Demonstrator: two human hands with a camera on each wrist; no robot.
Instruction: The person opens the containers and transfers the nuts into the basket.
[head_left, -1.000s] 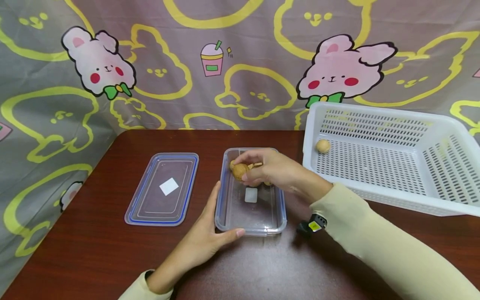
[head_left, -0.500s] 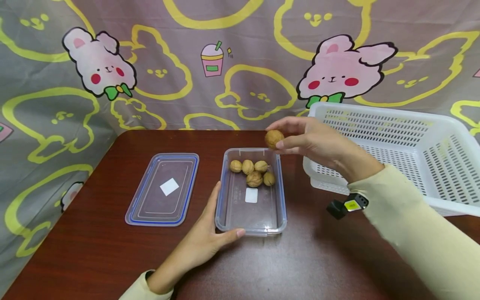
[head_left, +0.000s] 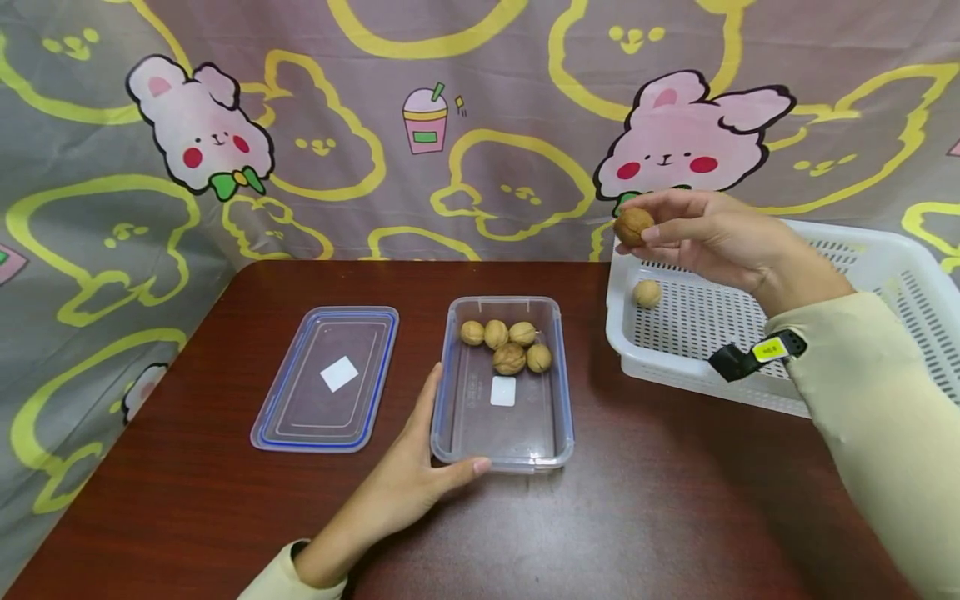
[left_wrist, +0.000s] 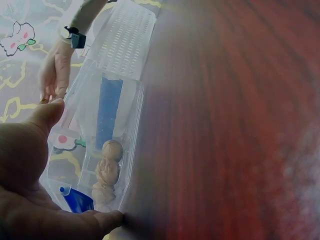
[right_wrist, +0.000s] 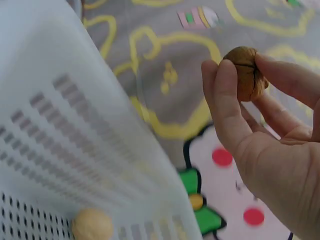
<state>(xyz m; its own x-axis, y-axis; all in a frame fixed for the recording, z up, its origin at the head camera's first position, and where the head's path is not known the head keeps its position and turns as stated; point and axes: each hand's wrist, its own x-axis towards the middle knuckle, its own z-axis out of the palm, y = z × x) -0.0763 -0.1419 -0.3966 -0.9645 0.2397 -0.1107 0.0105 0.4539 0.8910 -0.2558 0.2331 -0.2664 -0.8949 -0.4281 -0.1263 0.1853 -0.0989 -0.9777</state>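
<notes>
High over the left end of the white plastic basket, my right hand pinches a dark brown walnut between thumb and fingertips. The right wrist view shows a crack line on this walnut. A paler walnut lies inside the basket. My left hand rests against the near left corner of a clear plastic container, its forefinger straight along the left wall and its thumb along the front. Several walnuts sit at the container's far end, one darker and larger than the others.
A clear lid with a blue seal lies flat on the dark wooden table, left of the container. Behind the table hangs a patterned curtain. The basket stands at the back right, with high walls.
My right hand has lifted the dark walnut out of the container and carried it right, up over the basket. The left hand and the container have stayed in place.
</notes>
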